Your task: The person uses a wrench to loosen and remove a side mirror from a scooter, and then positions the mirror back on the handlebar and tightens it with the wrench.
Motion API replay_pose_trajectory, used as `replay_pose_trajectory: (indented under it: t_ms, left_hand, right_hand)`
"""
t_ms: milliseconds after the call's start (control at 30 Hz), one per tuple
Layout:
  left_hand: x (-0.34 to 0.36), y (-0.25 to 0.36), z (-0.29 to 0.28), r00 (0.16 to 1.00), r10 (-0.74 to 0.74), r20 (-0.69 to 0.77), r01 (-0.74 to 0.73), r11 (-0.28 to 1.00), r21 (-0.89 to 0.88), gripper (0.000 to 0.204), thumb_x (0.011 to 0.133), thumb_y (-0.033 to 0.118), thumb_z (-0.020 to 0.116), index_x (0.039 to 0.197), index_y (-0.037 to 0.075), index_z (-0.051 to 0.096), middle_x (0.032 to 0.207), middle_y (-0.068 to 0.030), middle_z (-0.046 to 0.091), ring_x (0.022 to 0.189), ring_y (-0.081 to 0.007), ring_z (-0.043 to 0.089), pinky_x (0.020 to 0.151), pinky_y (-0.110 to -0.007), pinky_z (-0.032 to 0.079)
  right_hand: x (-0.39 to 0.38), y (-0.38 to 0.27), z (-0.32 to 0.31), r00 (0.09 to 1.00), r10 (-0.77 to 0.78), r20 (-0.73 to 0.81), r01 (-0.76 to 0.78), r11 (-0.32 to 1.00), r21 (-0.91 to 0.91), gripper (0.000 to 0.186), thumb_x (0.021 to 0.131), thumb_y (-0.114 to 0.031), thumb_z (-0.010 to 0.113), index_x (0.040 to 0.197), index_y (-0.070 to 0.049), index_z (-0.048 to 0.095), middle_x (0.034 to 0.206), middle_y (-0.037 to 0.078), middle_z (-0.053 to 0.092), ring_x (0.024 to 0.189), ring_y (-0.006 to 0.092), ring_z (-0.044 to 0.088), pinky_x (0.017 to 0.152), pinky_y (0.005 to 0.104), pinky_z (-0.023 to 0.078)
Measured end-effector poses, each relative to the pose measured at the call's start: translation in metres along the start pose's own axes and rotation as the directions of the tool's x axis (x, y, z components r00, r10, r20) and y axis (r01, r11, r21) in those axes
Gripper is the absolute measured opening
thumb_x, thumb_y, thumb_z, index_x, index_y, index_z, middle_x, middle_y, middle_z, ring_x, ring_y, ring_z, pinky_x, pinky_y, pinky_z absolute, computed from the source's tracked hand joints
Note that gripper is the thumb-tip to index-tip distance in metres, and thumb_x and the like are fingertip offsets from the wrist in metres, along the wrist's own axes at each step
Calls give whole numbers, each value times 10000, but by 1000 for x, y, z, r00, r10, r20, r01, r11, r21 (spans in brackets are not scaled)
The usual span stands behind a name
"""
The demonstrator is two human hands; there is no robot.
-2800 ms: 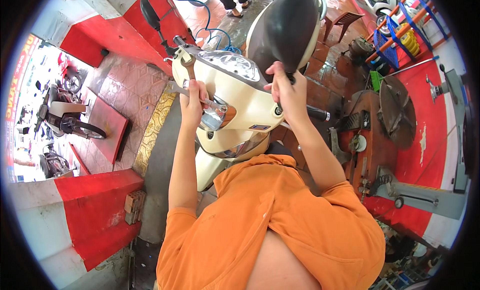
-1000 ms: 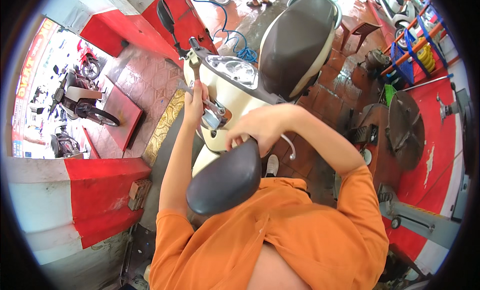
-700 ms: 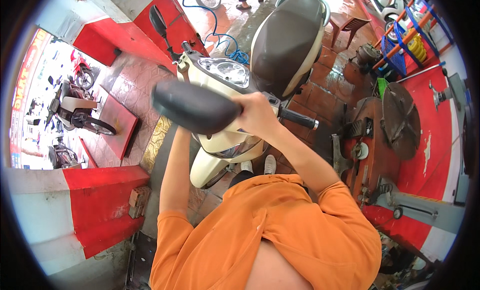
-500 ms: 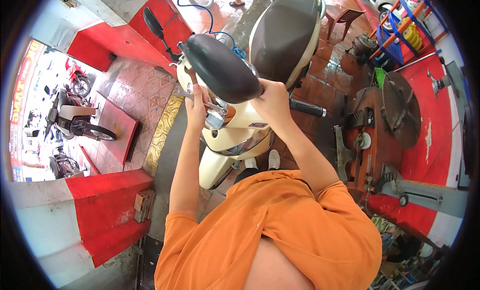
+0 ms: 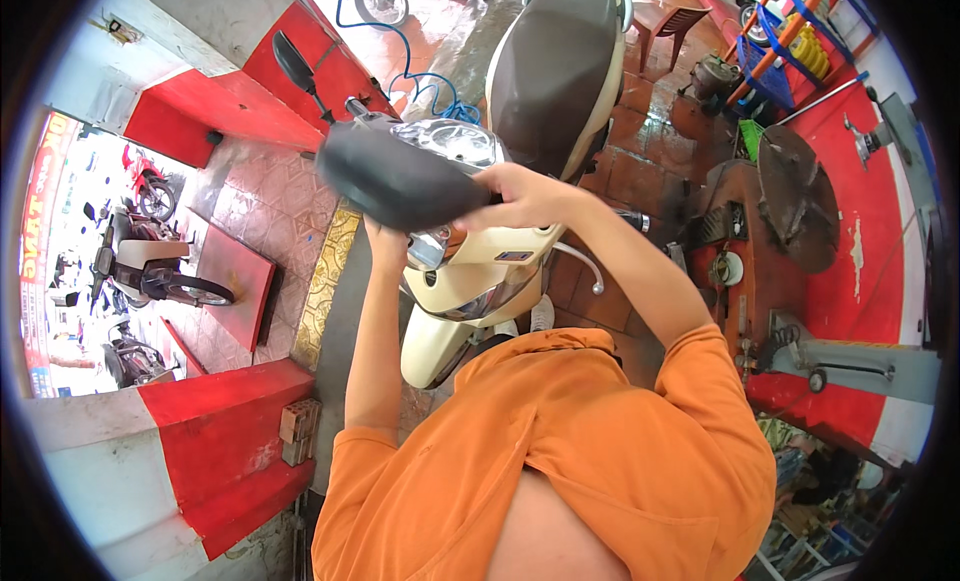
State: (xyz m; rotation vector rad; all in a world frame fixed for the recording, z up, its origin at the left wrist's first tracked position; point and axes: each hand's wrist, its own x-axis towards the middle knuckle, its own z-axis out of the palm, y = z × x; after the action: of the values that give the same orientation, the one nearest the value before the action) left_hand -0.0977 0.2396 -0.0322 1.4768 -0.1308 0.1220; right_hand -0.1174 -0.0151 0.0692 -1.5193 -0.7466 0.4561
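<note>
A cream scooter (image 5: 470,281) stands in front of me, with its dark seat (image 5: 550,81) on the far side. My right hand (image 5: 525,196) grips the right end of a black rear-view mirror (image 5: 400,176), thumb below and fingers at its edge. The mirror is smeared by motion, with its back facing up, and its stem is hidden. My left hand (image 5: 386,243) is under the mirror at the scooter's front; its fingers are hidden. The other mirror (image 5: 294,63) stands on its stem at the left handlebar. The instrument cluster (image 5: 450,139) shows behind the held mirror.
A blue hose (image 5: 405,61) lies beyond the scooter on the left. At right are a reddish machine (image 5: 760,271) with a round dark plate and a brown plastic chair (image 5: 670,29). On the left, a low red-and-white wall (image 5: 225,446) borders the work area; a motorbike (image 5: 150,246) stands outside.
The mirror has swung left and toward me, with my right hand on it. It now covers my left fingers and the silver wrench they held. The right brake lever has come into view.
</note>
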Motion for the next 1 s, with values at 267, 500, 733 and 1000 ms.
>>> replay_pose_trajectory:
  t_ms: [267, 500, 733, 1000]
  left_hand:
    - [-12, 44, 21, 997, 73, -4, -73, 997, 23, 543, 1057, 446, 333, 629, 111, 357, 560, 5, 361, 463, -73, 326, 423, -237, 228]
    - [-11, 39, 23, 998, 65, -4, -65, 997, 31, 586, 1047, 480, 334, 610, 93, 377, 553, -7, 404, 454, -72, 351, 434, -232, 252]
    - [-9, 40, 21, 997, 67, -30, -67, 998, 10, 575, 1053, 459, 333, 609, 97, 373, 558, 3, 388, 454, -66, 341, 429, -230, 242]
    - [-9, 43, 26, 998, 61, -33, -61, 998, -1, 570, 1055, 460, 329, 612, 104, 376, 562, 11, 373, 459, -64, 330, 427, -235, 235]
  right_hand:
    - [-22, -3, 21, 197, 254, -947, 472, 822, 319, 197, 931, -215, 669, 841, -93, 542, 618, -64, 439, 539, 36, 408, 500, 211, 316]
    - [-91, 16, 49, 483, -304, -821, 619, 782, 74, 104, 1016, -127, 448, 1081, -46, 456, 990, 141, 582, 925, 249, 597, 916, 427, 462]
    - [-126, 26, 26, 713, -336, -616, 412, 911, -21, 302, 937, 58, 543, 1232, 14, 492, 1188, 227, 621, 1150, 305, 601, 996, 404, 470]
    - [-108, 37, 11, 574, -341, -745, 516, 856, 6, 130, 924, 72, 495, 1038, 9, 508, 1039, 203, 626, 951, 278, 666, 903, 416, 534]
